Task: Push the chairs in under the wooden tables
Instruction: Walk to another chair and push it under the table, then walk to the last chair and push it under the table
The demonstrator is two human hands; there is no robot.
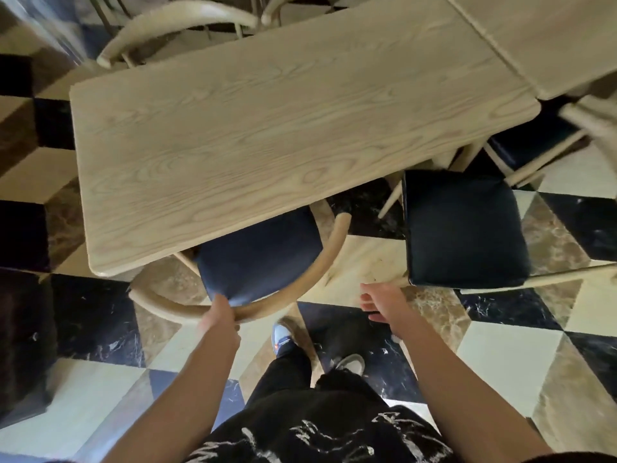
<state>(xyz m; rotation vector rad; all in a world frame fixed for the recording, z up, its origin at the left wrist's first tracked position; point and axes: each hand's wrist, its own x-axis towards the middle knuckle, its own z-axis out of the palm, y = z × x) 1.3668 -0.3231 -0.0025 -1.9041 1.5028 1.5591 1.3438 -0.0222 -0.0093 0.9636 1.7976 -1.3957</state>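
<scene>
A pale wooden table fills the middle of the view. A chair with a dark blue seat and a curved wooden backrest sits partly under the table's near edge. My left hand grips the middle of that backrest. My right hand hangs free over the floor, fingers loosely curled, holding nothing. It is just left of a second chair with a black seat, which stands out from the table's near right corner.
A second wooden table adjoins at the upper right, with another dark-seated chair beside it. Two chairs' curved backs show beyond the far edge. The floor is checkered marble. My feet stand behind the chair.
</scene>
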